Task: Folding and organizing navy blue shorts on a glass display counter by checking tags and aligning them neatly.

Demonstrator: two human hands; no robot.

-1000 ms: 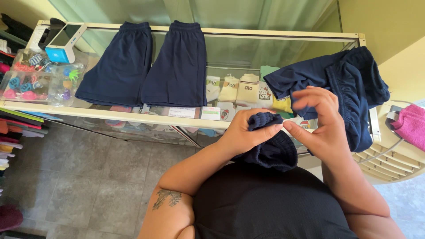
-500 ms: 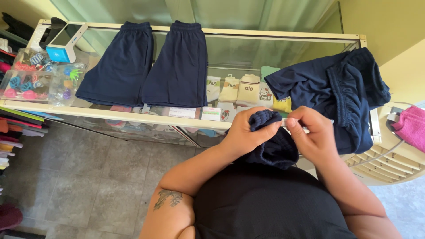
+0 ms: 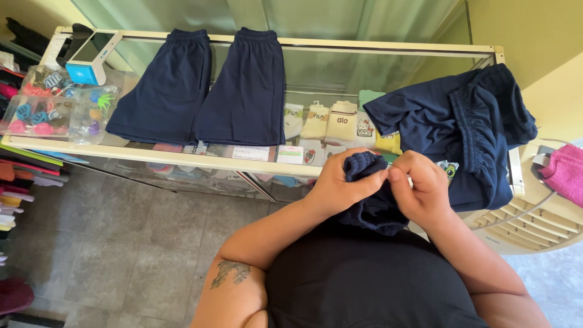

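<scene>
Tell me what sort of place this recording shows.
Probably a small clothing shop: a glass display counter with packaged socks inside, folded navy shorts laid on top, and stacked clothes at the side.

Left hand (image 3: 337,182) and right hand (image 3: 422,188) gripping bunched navy garment (image 3: 373,206), glass counter (image 3: 388,45) beyond

I see two folded shorts (image 3: 206,88) side by side on the bench (image 3: 388,45) | heap of shorts (image 3: 461,130) at its right end | trinket boxes (image 3: 54,106) far left | socks (image 3: 331,121) under the glass between | both hands (image 3: 379,185) in front, on a bunched garment (image 3: 373,209).
</scene>
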